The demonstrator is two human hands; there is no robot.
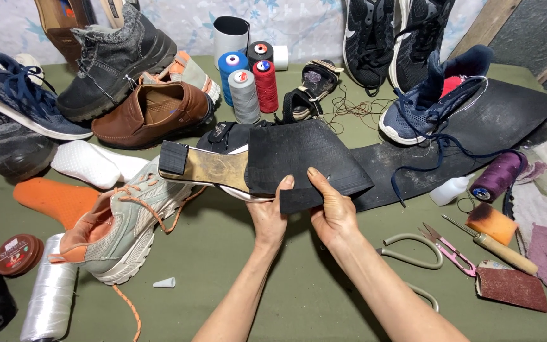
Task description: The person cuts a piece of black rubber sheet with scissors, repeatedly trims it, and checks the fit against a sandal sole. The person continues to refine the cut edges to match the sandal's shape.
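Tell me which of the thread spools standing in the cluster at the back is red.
The red spool on the right of the cluster, in front of the black one. Its neighbours are blue and grey; the purple spool lies apart, far right.

Even, soft daylight fills the scene, perhaps from above; shadows under the two forearms fall faintly on the olive-green cloth table [299,304]. Focus stays sharp centrally; edges bow slightly with wide-angle distortion. No glare.

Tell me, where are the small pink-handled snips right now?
In the head view, the pink-handled snips lie on the green table to the right of the right hand, between the grey scissor handles and the wooden-handled awl.
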